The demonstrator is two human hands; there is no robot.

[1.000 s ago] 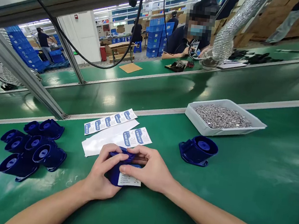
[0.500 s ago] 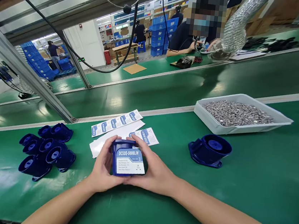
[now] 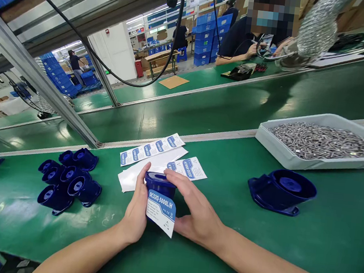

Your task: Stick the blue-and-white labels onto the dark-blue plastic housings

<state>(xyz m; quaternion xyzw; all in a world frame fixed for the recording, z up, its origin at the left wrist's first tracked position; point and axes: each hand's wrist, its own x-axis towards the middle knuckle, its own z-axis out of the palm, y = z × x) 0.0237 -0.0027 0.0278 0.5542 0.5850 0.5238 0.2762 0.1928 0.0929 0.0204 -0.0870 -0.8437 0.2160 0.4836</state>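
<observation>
Both my hands hold one dark blue plastic housing (image 3: 160,186) just above the green bench. My left hand (image 3: 137,210) grips its left side and my right hand (image 3: 195,212) wraps its right side. A blue and white label reading DC52Q-5000L/H (image 3: 160,210) covers the face turned to me; its lower corner sticks out past the part. Just behind the housing lie label sheets (image 3: 151,149) and white backing paper (image 3: 138,173).
A heap of the same blue housings (image 3: 68,181) lies to the left, and a single one (image 3: 282,191) to the right. A white tray of metal screws (image 3: 324,144) stands at the right rear. A co-worker sits across the conveyor at the far bench.
The housing has been turned in my hands, so its labelled face now shows tilted, with the label's corner hanging free. The view has shifted left and nearer.
</observation>
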